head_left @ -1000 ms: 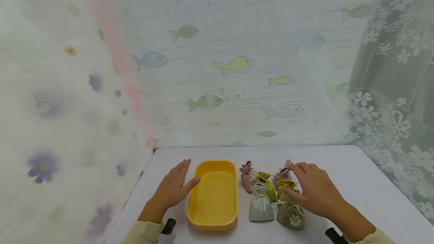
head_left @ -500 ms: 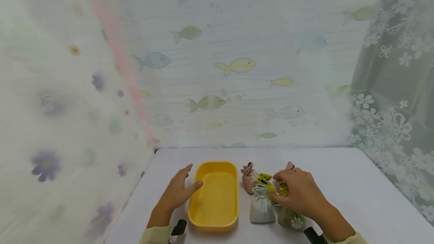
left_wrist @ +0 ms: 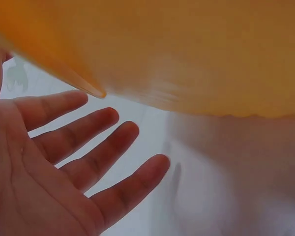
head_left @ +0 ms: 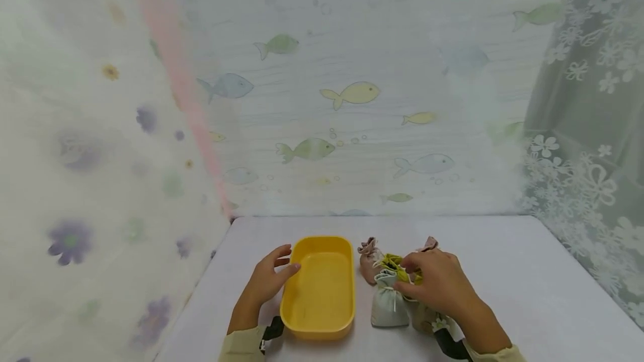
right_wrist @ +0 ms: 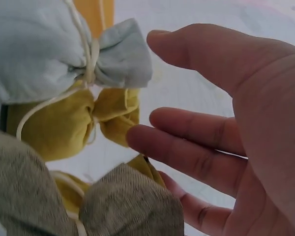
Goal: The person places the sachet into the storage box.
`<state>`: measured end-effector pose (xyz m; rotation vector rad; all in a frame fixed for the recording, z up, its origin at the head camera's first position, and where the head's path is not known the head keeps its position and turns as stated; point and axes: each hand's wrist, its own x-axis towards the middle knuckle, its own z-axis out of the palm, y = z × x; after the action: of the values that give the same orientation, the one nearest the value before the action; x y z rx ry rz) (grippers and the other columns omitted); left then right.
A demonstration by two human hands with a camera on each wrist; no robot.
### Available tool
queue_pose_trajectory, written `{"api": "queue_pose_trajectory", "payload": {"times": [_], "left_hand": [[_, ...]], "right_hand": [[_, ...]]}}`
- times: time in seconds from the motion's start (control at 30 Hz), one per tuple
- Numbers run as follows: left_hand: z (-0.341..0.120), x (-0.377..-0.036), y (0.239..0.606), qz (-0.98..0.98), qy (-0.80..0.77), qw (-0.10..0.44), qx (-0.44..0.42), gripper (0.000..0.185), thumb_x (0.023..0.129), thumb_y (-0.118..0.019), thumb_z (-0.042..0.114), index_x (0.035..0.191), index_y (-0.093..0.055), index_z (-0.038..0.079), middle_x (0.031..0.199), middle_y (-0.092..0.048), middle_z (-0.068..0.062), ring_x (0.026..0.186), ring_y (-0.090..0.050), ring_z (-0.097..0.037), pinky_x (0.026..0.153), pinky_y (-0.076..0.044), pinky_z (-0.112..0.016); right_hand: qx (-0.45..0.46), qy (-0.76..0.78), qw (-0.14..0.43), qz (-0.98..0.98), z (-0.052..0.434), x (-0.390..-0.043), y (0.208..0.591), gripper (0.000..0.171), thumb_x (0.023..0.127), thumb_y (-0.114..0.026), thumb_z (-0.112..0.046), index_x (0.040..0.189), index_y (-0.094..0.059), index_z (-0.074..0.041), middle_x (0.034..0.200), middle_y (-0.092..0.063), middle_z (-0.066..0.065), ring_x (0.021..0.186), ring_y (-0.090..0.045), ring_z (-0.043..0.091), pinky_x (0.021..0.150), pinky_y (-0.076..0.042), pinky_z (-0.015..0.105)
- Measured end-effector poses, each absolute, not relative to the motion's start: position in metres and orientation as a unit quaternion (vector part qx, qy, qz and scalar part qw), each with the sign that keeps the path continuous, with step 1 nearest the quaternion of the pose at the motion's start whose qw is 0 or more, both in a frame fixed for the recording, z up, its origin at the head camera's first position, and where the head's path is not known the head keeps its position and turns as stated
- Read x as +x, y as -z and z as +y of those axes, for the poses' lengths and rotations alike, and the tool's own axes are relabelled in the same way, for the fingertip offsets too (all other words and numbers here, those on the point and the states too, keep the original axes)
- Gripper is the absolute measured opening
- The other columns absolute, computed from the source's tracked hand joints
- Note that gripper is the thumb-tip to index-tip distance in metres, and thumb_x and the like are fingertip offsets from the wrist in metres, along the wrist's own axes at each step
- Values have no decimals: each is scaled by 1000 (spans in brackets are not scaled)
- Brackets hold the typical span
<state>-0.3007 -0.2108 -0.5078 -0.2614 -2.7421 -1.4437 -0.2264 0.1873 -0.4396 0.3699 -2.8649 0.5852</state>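
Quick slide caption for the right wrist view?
Right hand beside a pale blue pouch, a mustard pouch and a brown pouch, necks tied.

So the worktop (head_left: 533, 289) was white and flat, with rounded far corners. A yellow, rounded-rectangular plastic tray (head_left: 318, 289) sat near the middle, and just right of it was a tight bunch of little drawstring fabric pouches. Pale grey-blue pouch (head_left: 389, 310) up front, plump pinkish-brown pouch (head_left: 369, 274) behind it, mustard-yellow pouch (right_wrist: 51, 128) squeezed in next to those, olive-brown pouch (right_wrist: 132, 204) on the near right, and a mostly hidden pink-topped pouch (head_left: 431, 243) at the back.
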Motion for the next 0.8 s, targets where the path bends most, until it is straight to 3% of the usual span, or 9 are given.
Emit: {"api": "queue_pose_trajectory", "payload": {"times": [0.2,0.37,0.57,0.8], "left_hand": [[-215,-303,509,-871,483,-17,-91,67,95,-74,41,153,-51,14,147,-59,-12,128,-61,-35,100,-57,-52],[-222,-299,511,-850,517,-46,-94,68,98,-73,32,155,-46,6,147,-57,-19,125,-64,-36,89,-63,-44],[-230,-301,515,-817,563,-87,-84,57,99,-71,30,151,-53,11,149,-56,-17,125,-64,-33,84,-64,-41],[-231,-306,519,-788,602,-109,-71,61,99,-71,32,153,-50,13,153,-52,-17,129,-62,-34,86,-64,-44]], "right_hand": [[122,-192,87,-970,178,-228,444,27,78,-86,-55,92,-75,-35,87,-71,-18,89,-60,11,95,-48,61],[117,-173,68,-976,173,-228,450,25,77,-84,-59,84,-72,-38,83,-69,-21,89,-57,10,97,-46,62],[124,-184,75,-972,172,-230,455,24,78,-85,-58,77,-67,-42,78,-65,-25,86,-55,9,99,-44,64],[122,-180,82,-973,168,-234,461,23,79,-84,-57,77,-69,-40,75,-63,-25,90,-58,11,100,-44,64]]}}
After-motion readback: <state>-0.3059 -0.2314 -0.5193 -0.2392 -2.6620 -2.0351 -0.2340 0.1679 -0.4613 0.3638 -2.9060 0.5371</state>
